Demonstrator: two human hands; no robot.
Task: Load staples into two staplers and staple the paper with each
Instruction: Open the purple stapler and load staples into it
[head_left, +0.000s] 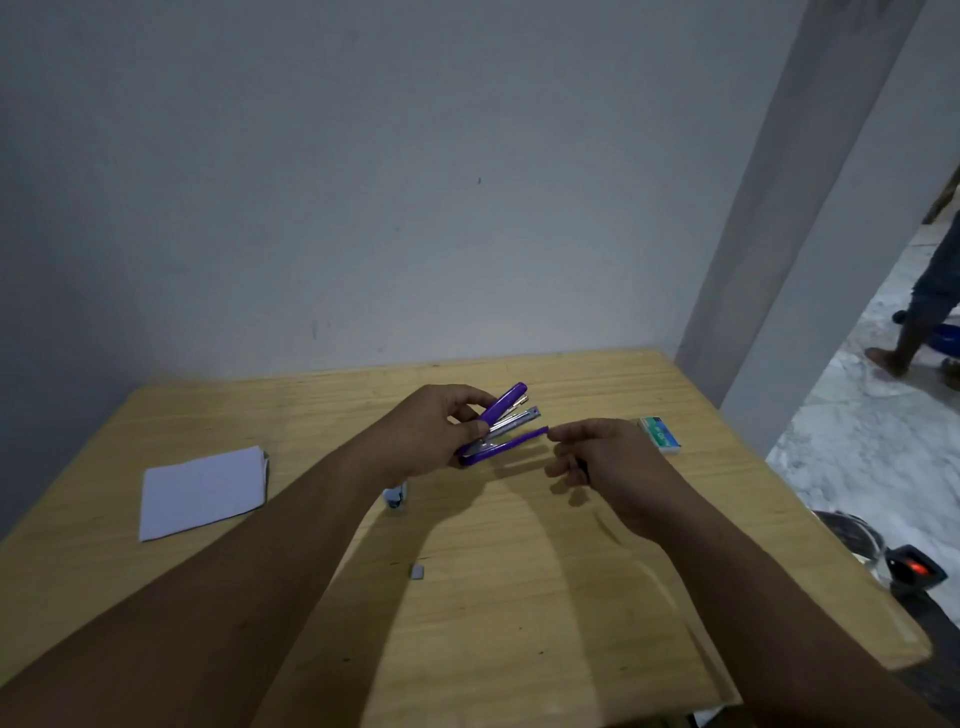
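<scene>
One stapler is in work now: my left hand (431, 434) grips the purple stapler (501, 423) above the wooden table (519, 597), its cover swung up and the metal channel exposed. My right hand (597, 462) hovers just beside the base tip, fingers loosely curled; whether they pinch staples I cannot tell. I judge this the loading step. Next I need a staple strip laid straight into the channel, from the green staple box (660, 434) or the small strip (417, 571) near me. The paper (202, 491) waits at the left, and a second stapler (397, 496) lies partly hidden under my left wrist.
</scene>
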